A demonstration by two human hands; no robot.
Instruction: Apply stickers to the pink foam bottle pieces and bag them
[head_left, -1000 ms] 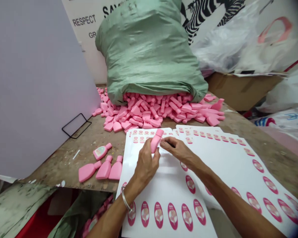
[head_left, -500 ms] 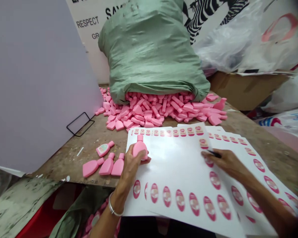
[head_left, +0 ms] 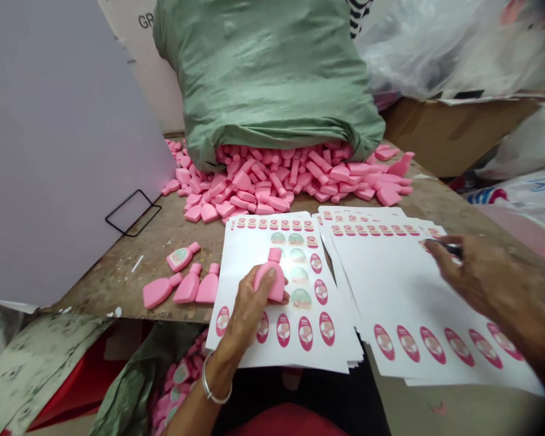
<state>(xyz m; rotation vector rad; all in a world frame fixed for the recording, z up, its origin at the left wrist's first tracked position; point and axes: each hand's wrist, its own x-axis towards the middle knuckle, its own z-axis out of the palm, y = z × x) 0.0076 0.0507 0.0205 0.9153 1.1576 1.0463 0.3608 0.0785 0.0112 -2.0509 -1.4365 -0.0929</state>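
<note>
1. Pink bottle point(head_left: 269, 278): upright, cap up, slightly tilted, over the left label stack point(head_left: 240, 272); visible face plain.
2. Left hand point(head_left: 251, 300): closed round the bottle, thumb across its front.
3. Right hand point(head_left: 465, 263): fingers closed on a dark slim object point(head_left: 453, 249), at the top right corner of the right label sheets point(head_left: 381, 278); whether it also pinches paper, cannot tell.
4. Left of the stack, on the table point(head_left: 104, 284): three plain bottles point(head_left: 189, 286), one labelled bottle point(head_left: 180, 258) behind.
5. Beyond the sheets: bottle heap point(head_left: 263, 191) at the mouth of a green sack point(head_left: 272, 79).
</note>
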